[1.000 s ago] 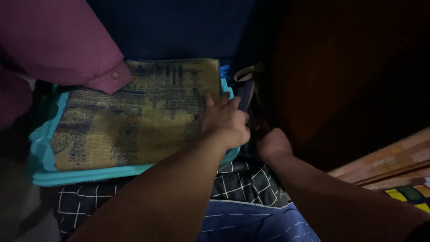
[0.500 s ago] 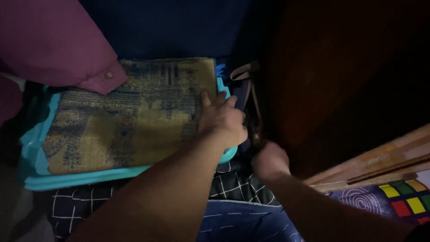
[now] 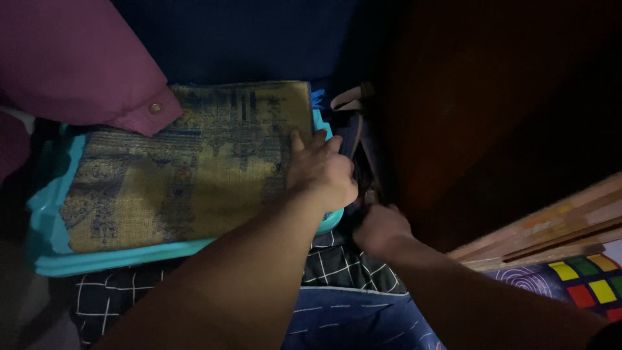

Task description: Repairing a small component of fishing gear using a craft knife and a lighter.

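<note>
A folded yellow and blue patterned cloth (image 3: 188, 175) lies on a turquoise plastic tray (image 3: 45, 220). My left hand (image 3: 321, 170) rests flat on the cloth's right edge, fingers spread and pointing away from me. My right hand (image 3: 381, 230) is lower and to the right, curled in a dark gap beside the tray, close to some dark straps (image 3: 359, 139). Shadow hides whether it grips anything.
A purple sleeve with a button (image 3: 84, 65) hangs over the cloth's far left corner. A black checked fabric (image 3: 337, 269) and a blue stitched fabric (image 3: 350, 324) lie below the tray. Dark wooden furniture (image 3: 492, 97), pale wooden slats (image 3: 551, 227) and a colourful patterned mat (image 3: 576, 279) are on the right.
My right hand has drawn back and down, away from the tray's corner. My left hand stays on the cloth's right edge.
</note>
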